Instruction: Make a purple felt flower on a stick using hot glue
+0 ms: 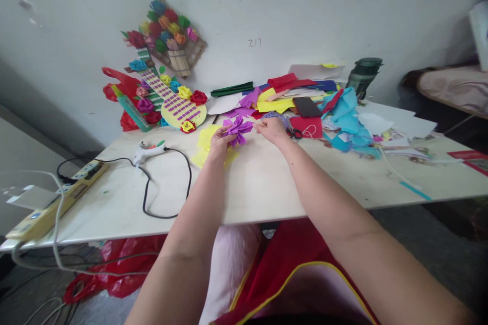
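Observation:
A purple crepe-paper flower point(239, 129) with spread petals is held up over the table, pinched at its left side by my left hand point(221, 141). Close to its right petal is my right hand point(272, 129), fingers pressed together; a thin pale tip shows at them, too small to name. Yellow paper point(204, 144) lies flat beneath and behind my left hand. Just beyond my right hand are black-handled scissors point(295, 133), partly hidden, and a red paper sheet point(310, 127) with a loop of white string.
A white glue gun point(148, 152) with a black cord lies left, near a yellow power strip point(76, 190). Paper-flower crafts point(179, 106) and a green glue bottle point(131, 110) lean at the wall. Colored paper point(278, 96), a phone point(307, 107) and a dark bottle point(364, 76) are behind.

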Demonstrator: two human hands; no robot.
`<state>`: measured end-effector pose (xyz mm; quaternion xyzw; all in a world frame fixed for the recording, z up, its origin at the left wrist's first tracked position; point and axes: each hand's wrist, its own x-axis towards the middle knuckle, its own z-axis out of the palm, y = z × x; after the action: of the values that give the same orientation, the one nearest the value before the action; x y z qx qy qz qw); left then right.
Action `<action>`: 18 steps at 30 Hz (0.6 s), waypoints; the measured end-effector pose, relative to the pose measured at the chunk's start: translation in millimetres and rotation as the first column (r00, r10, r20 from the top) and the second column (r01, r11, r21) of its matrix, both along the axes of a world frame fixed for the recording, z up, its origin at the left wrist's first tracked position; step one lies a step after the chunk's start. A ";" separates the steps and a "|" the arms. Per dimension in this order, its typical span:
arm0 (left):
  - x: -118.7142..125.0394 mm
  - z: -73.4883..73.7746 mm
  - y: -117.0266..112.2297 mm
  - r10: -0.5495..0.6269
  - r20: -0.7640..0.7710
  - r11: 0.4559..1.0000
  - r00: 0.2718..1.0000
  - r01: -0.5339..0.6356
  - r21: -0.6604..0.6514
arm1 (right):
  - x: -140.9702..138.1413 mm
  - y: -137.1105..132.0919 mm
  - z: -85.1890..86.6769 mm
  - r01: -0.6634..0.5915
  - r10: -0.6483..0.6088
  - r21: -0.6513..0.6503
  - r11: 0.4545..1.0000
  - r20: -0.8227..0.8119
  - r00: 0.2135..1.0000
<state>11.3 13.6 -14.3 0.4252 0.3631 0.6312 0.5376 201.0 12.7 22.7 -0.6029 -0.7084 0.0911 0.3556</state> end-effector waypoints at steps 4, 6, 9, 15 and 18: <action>5.4 2.5 -3.7 -0.005 0.008 1.000 1.000 0.005 0.001 | -3.0 -1.6 0.6 -0.025 0.024 -0.010 1.000 -0.078 0.997; 8.2 4.5 -6.2 0.006 0.030 1.000 1.000 -0.006 -0.009 | -4.6 -5.1 3.5 -0.033 0.031 -0.020 0.999 -0.081 0.996; 11.4 6.4 -8.7 0.007 0.044 1.000 0.999 -0.006 -0.026 | -6.4 -9.7 8.6 -0.037 0.033 -0.062 0.997 -0.066 0.997; 15.4 3.6 -8.5 0.002 0.013 0.999 1.000 -0.002 -0.032 | -9.0 -10.5 10.1 -0.005 0.005 -0.093 0.996 -0.001 1.000; 17.4 0.9 -8.1 -0.018 -0.015 1.000 1.000 0.018 -0.018 | -10.8 -10.8 9.2 0.021 -0.021 -0.081 0.996 0.002 1.000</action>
<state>28.7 5.5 -13.4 0.4282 0.3688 0.6198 0.5445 190.2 1.9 31.9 -0.6243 -0.6980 0.1156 0.3311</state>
